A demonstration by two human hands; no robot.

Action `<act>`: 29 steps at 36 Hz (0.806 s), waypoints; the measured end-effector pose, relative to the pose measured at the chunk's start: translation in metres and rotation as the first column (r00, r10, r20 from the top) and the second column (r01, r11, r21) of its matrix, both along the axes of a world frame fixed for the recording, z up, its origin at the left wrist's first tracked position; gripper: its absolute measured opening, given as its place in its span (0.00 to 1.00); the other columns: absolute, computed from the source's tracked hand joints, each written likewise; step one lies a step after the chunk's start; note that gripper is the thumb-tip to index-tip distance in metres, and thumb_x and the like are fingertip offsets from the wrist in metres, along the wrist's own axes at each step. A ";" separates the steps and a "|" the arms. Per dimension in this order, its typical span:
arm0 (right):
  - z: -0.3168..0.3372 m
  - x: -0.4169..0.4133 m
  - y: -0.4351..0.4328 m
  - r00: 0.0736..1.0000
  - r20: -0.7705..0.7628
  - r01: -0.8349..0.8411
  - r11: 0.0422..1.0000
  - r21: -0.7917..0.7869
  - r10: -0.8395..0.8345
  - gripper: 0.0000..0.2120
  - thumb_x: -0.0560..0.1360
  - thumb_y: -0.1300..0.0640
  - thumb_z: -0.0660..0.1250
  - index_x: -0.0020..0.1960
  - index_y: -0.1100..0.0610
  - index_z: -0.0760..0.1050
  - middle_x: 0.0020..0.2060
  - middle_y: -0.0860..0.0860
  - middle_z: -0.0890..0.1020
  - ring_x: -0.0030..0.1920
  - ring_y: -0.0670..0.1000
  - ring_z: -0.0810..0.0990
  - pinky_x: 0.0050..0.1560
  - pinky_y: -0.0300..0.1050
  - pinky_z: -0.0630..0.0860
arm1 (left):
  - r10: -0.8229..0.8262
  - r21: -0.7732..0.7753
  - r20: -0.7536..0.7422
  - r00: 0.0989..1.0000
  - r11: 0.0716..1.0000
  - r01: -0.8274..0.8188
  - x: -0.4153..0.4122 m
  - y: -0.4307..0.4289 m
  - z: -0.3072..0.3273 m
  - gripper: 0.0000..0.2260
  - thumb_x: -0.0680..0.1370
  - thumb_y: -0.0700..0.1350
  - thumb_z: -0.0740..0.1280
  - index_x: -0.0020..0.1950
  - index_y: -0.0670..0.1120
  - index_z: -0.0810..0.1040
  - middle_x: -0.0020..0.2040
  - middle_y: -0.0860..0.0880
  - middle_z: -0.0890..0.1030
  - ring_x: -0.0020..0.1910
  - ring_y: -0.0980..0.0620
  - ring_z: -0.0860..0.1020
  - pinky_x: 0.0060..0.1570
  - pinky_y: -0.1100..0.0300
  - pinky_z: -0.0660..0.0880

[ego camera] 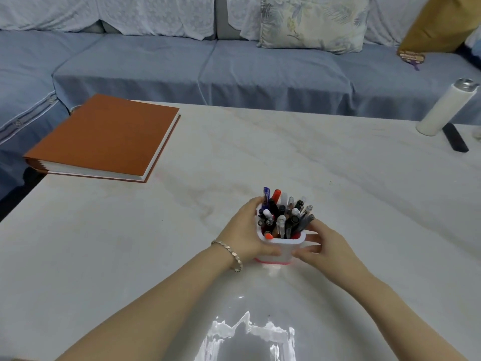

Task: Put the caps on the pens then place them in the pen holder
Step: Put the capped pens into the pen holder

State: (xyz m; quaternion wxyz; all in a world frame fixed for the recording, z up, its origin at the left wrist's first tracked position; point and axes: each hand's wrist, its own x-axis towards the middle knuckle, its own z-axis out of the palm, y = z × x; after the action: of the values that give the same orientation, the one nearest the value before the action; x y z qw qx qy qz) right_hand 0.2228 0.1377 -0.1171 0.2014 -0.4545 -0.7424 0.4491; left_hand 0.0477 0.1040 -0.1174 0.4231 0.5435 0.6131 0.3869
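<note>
Pens (283,217) stand bunched in the white pen holder (279,247), which we clasp from both sides: our left hand (244,235) curls round its left wall, our right hand (328,246) round its right. An orange book (104,136) lies beyond it, leftward.

Pens (281,222) seemingly half inside pen holder (283,247)

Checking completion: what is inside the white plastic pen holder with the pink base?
Many pens stand packed inside the white holder, tops showing. Its walls hide their lower barrels and the bottom.
</note>
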 end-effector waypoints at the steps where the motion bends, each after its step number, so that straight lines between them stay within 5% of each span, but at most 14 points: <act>1: 0.002 -0.003 0.001 1.000 0.019 -0.016 1.000 0.004 0.016 0.27 0.68 0.67 0.69 0.54 0.39 0.67 0.51 0.39 0.77 0.48 0.40 0.79 0.43 0.33 0.77 | 0.018 0.004 -0.008 1.000 1.000 -0.018 -0.005 -0.002 0.001 0.37 0.58 0.36 0.78 0.62 0.51 0.67 0.48 0.59 0.75 0.44 0.68 0.76 0.40 0.80 0.69; 4: 0.006 -0.014 0.004 0.994 0.093 -0.061 0.998 0.028 0.058 0.28 0.69 0.63 0.71 0.63 0.45 0.67 0.52 0.42 0.76 0.52 0.44 0.77 0.47 0.31 0.75 | 0.110 0.017 0.004 0.994 0.994 -0.110 -0.029 -0.005 0.011 0.35 0.59 0.28 0.75 0.62 0.44 0.66 0.43 0.61 0.72 0.35 0.78 0.73 0.34 0.80 0.69; 7: 0.010 -0.029 0.008 0.992 0.110 -0.072 0.995 0.075 0.064 0.22 0.71 0.61 0.69 0.63 0.51 0.70 0.53 0.44 0.76 0.52 0.44 0.77 0.46 0.29 0.72 | 0.205 0.002 0.004 0.979 0.979 -0.205 -0.066 -0.004 0.021 0.36 0.61 0.24 0.72 0.66 0.39 0.64 0.42 0.58 0.71 0.34 0.71 0.76 0.32 0.79 0.70; 11: 0.014 -0.049 0.010 0.990 0.119 -0.083 0.992 0.092 0.072 0.18 0.72 0.59 0.67 0.61 0.51 0.72 0.52 0.45 0.77 0.50 0.44 0.77 0.47 0.33 0.73 | 0.265 -0.005 -0.125 0.956 0.963 -0.268 -0.119 -0.003 0.034 0.38 0.60 0.29 0.75 0.66 0.45 0.66 0.48 0.53 0.75 0.45 0.57 0.75 0.35 0.77 0.70; 13: 0.013 -0.056 0.012 0.984 0.155 -0.095 0.993 0.070 0.083 0.17 0.73 0.59 0.66 0.61 0.51 0.72 0.51 0.45 0.77 0.50 0.45 0.78 0.47 0.34 0.73 | 0.274 -0.040 -0.170 0.946 0.958 -0.285 -0.140 -0.001 0.039 0.39 0.60 0.30 0.76 0.67 0.47 0.66 0.51 0.51 0.74 0.51 0.53 0.73 0.44 0.68 0.69; 19: 0.010 -0.064 0.019 0.947 0.303 -0.114 0.993 0.011 0.106 0.14 0.74 0.56 0.65 0.59 0.51 0.73 0.50 0.46 0.78 0.48 0.47 0.78 0.51 0.38 0.73 | 0.243 -0.216 -0.245 0.939 0.930 -0.297 -0.180 0.007 0.039 0.46 0.56 0.34 0.79 0.70 0.47 0.62 0.55 0.51 0.72 0.56 0.51 0.72 0.53 0.61 0.67; 22: 0.011 -0.064 0.021 0.935 0.339 -0.111 0.994 -0.006 0.106 0.13 0.74 0.56 0.64 0.58 0.50 0.73 0.49 0.46 0.78 0.48 0.47 0.78 0.51 0.38 0.73 | 0.216 -0.259 -0.237 0.947 0.926 -0.276 -0.187 0.007 0.039 0.50 0.50 0.43 0.79 0.69 0.50 0.63 0.56 0.51 0.74 0.60 0.49 0.72 0.56 0.59 0.67; 29: 0.019 -0.055 0.022 0.893 0.425 -0.139 0.989 -0.051 0.148 0.12 0.75 0.53 0.64 0.58 0.51 0.73 0.47 0.45 0.76 0.45 0.45 0.76 0.47 0.36 0.69 | 0.255 -0.305 -0.235 0.938 0.897 -0.320 -0.179 -0.003 0.036 0.43 0.68 0.30 0.68 0.74 0.49 0.48 0.67 0.43 0.69 0.62 0.43 0.71 0.59 0.51 0.70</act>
State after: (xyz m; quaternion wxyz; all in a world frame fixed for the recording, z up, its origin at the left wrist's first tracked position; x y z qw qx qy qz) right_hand 0.1682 0.1602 -0.0976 -0.0043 -0.4879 -0.7955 0.3593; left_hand -0.1310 0.1013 -0.0809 0.3878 0.4001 0.7815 0.2808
